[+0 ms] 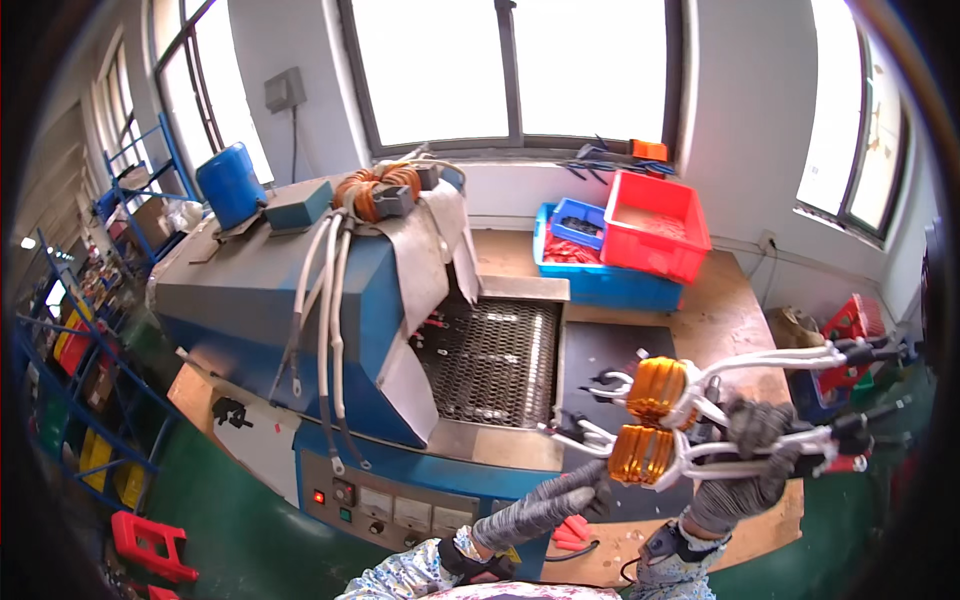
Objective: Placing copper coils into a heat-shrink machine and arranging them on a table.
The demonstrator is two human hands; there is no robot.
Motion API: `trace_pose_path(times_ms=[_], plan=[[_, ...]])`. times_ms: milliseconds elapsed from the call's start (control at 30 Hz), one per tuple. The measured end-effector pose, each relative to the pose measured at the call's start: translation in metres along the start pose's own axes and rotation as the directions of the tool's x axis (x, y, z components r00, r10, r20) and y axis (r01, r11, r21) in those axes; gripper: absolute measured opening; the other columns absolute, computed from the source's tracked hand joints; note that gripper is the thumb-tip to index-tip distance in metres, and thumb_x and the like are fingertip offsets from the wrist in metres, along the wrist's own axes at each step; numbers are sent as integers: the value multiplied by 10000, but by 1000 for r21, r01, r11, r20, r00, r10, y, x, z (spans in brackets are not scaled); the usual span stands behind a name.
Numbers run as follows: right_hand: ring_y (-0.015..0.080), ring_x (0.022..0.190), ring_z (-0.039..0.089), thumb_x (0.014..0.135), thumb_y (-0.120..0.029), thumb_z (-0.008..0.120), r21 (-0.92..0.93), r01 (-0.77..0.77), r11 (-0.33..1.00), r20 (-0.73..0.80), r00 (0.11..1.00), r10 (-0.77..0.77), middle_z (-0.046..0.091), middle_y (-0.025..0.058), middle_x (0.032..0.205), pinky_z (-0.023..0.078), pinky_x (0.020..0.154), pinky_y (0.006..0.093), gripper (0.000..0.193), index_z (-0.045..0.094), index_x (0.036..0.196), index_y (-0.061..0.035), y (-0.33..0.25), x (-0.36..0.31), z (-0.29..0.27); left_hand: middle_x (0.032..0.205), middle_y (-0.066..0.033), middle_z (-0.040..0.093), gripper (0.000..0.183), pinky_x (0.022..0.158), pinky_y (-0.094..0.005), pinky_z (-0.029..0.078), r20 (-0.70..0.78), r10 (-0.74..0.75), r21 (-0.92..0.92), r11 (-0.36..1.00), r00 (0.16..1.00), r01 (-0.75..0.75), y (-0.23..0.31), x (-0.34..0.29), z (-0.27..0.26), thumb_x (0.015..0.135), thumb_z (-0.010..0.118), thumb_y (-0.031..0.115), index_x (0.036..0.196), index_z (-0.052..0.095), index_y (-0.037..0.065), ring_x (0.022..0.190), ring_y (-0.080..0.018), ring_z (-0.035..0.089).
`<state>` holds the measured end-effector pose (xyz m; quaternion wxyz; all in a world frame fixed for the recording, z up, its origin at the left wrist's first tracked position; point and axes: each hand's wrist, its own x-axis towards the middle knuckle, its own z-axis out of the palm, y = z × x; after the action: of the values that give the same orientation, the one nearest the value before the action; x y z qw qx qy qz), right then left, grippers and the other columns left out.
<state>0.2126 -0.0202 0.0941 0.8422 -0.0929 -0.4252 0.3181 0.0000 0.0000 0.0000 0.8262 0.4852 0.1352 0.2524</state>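
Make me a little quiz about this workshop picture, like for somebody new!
1. True or false: a blue drum sits on top of the mesh-belt machine.
2. The gloved right hand is gripping: A) a red stool, B) white cables, C) a blue bin.
3. How many copper-coloured coils show beside that hand?

Key: 1. True. 2. B. 3. Two.

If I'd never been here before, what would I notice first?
Probably the two copper-coloured coils at lower right, just left of the gloved right hand. Next, perhaps, the bright red bin above them, below the window, then the big blue machine left of centre.
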Motion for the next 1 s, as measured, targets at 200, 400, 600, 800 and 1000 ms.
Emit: trace_pose_path(times_ms=[200,400,600,800,1000], plan=[[98,501,327,825,-323,652,-388,184,903,-178,947,-269,331,-31,572,332,569,279,343,392,761,-108,-100,-68,34,1047,-36,591,397,884,-241,416,105,-217,426,891,970,154,-8,-34,3,939,509,321,1232,564,60,994,-103,533],[114,542,386,775,-276,697,-508,93,856,-279,923,-266,414,11,617,356,593,291,319,461,810,-66,-167,-180,76,933,-51,584,407,854,-274,444,366,-181,365,930,913,38,-36,-24,24,934,517,292,1203,554,-12,923,-142,562],[112,580,462,763,-235,699,-553,55,831,-461,811,-360,449,-23,630,392,578,295,257,492,799,-88,-190,-295,151,1199,-99,554,495,1026,-339,330,623,-282,257,955,730,149,-123,-54,78,926,521,331,1284,477,-8,1158,-195,482],[124,610,471,842,-184,625,-614,90,784,-599,594,-537,465,19,639,414,651,289,220,498,926,-25,-214,-411,243,1254,-116,536,584,1060,-350,287,773,-483,452,874,411,178,-242,-137,146,943,416,463,1276,482,-12,1220,-233,441],[145,574,425,797,-403,666,-795,121,595,-519,373,-769,380,-11,543,387,824,347,387,457,690,-95,-241,-515,336,1320,-118,454,625,1044,-366,298,801,-591,582,730,-98,359,-241,-270,193,910,476,481,1326,424,17,1240,-246,392]])
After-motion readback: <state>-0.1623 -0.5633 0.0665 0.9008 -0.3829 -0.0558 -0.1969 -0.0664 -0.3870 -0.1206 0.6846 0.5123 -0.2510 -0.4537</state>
